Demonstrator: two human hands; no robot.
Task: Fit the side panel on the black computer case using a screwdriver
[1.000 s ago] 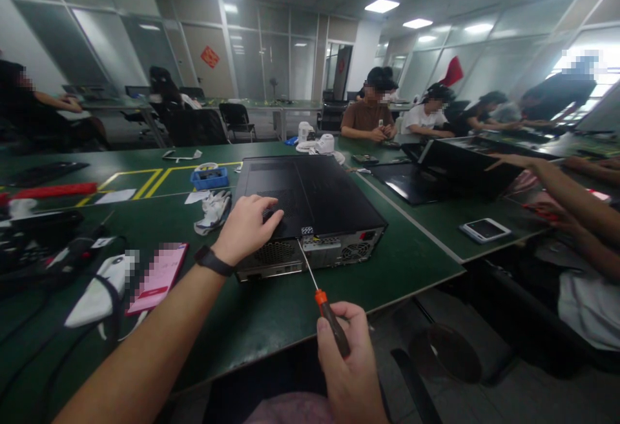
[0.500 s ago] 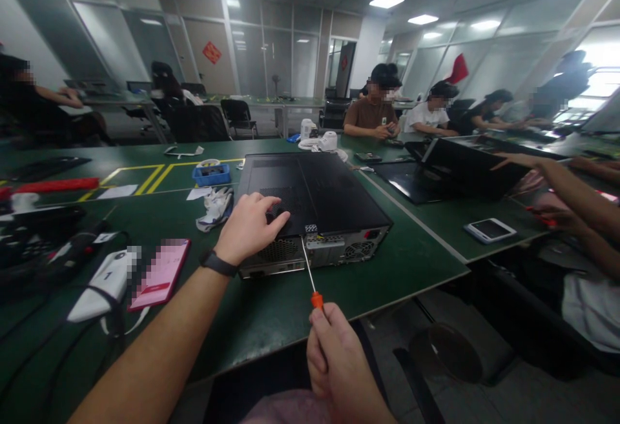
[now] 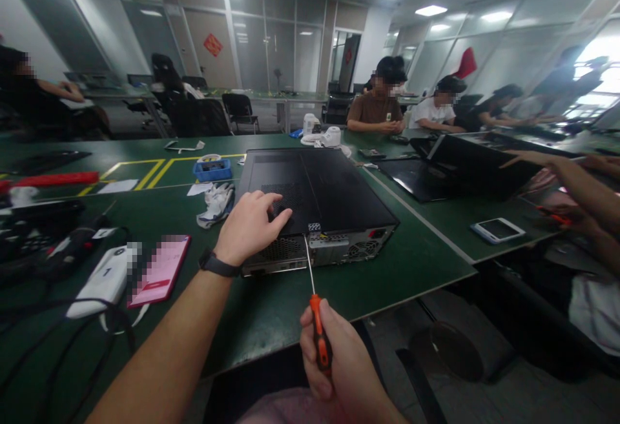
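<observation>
A black computer case lies flat on the green table, its rear panel with vents and ports towards me. My left hand rests on the case's top near the rear edge, fingers apart, holding nothing. In my right hand is a screwdriver with an orange and black handle. My fingers are around that handle, and the thumb lies along its side. The long thin shaft points up to the rear panel's top edge, just left of a metal bracket. Its tip's exact contact is too small to make out.
Left of the case are a glove, a blue bin, a pink-cased phone, a white power bank and black cables. At the right, a co-worker's hands are near another dark case; a white phone lies close by.
My right fingers have shifted on the screwdriver, so more of the orange and black handle shows. The left hand stays on the case. The view has moved slightly.
</observation>
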